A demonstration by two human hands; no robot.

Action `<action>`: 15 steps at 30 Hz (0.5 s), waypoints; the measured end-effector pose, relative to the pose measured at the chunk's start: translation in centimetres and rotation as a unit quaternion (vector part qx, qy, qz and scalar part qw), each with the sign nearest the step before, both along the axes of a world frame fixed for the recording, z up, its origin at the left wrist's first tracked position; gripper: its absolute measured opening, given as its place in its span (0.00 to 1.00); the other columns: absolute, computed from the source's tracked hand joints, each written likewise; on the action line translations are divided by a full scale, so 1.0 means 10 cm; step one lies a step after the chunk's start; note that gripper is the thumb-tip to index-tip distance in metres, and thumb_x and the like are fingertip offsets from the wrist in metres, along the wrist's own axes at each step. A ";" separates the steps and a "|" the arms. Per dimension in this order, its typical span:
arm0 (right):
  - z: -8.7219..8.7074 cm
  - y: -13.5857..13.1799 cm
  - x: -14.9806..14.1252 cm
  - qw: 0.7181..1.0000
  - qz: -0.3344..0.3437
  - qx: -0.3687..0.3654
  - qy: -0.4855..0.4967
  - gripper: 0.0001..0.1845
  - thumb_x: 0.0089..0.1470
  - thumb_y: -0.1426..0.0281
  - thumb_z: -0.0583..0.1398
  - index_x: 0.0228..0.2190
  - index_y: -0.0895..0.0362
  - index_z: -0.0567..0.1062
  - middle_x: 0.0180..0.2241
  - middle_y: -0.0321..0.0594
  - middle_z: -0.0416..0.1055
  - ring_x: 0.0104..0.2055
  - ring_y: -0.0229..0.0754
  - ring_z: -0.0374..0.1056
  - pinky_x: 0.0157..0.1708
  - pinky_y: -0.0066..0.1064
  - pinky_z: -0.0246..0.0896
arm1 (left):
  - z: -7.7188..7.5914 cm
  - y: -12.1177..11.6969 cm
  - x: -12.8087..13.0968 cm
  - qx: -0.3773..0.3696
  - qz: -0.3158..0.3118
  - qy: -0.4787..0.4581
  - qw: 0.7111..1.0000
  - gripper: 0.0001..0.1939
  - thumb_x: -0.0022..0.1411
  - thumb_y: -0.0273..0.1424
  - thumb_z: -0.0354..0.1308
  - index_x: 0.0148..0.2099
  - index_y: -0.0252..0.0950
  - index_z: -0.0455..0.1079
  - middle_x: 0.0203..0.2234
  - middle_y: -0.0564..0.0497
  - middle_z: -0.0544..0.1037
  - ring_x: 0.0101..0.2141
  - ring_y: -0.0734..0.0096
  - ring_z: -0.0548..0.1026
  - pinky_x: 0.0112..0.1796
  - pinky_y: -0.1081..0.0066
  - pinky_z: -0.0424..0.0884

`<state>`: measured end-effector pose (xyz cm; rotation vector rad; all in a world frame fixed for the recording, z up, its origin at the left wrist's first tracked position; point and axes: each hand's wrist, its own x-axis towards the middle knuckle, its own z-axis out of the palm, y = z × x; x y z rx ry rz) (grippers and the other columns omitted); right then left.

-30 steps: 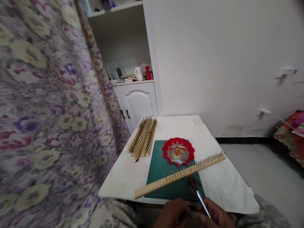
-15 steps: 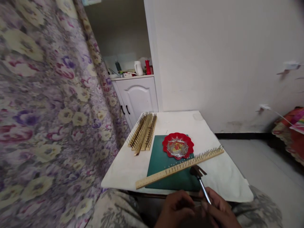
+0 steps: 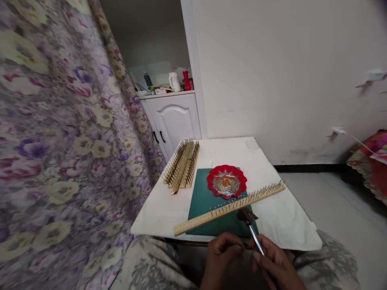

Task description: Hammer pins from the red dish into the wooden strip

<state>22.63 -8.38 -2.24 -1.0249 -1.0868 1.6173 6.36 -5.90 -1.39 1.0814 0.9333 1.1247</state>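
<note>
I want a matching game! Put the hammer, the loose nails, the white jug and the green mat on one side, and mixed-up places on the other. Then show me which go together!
Things:
1. hammer
2. loose nails
3. white jug
4. green mat

Places:
A. on top of the white cupboard
B. flat on the table, under part of the long wooden strip
C. held in the right hand
D. inside the red dish

Right pairs: 1-C, 2-D, 3-A, 4-B
</note>
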 end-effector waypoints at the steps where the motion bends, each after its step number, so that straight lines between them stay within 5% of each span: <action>1: 0.01 -0.01 0.01 1.000 -0.005 -0.005 -0.013 0.20 0.50 0.53 0.59 0.34 0.55 0.63 0.18 0.29 0.70 0.07 0.23 0.46 0.09 0.18 0.33 | 0.02 0.03 -0.08 0.014 0.015 0.037 0.999 0.06 0.49 0.31 0.62 0.28 0.33 0.73 0.22 0.52 0.75 0.25 0.72 0.72 0.30 0.74 0.67; 7: -0.06 -0.02 0.05 0.999 -0.005 -0.025 -0.040 0.22 0.48 0.51 0.59 0.34 0.55 0.61 0.17 0.30 0.71 0.08 0.24 0.47 0.10 0.20 0.32 | 0.09 0.32 -0.64 0.105 0.181 0.289 0.934 0.10 0.56 0.37 0.55 0.32 0.35 0.72 0.25 0.52 0.75 0.30 0.69 0.71 0.33 0.74 0.67; 15: -0.10 -0.01 0.03 0.998 -0.028 -0.026 -0.054 0.24 0.45 0.49 0.59 0.34 0.56 0.65 0.16 0.31 0.70 0.09 0.26 0.47 0.10 0.22 0.29 | -0.04 0.61 -0.68 0.144 0.178 0.381 0.896 0.13 0.59 0.37 0.51 0.32 0.36 0.72 0.26 0.52 0.76 0.30 0.69 0.72 0.32 0.75 0.67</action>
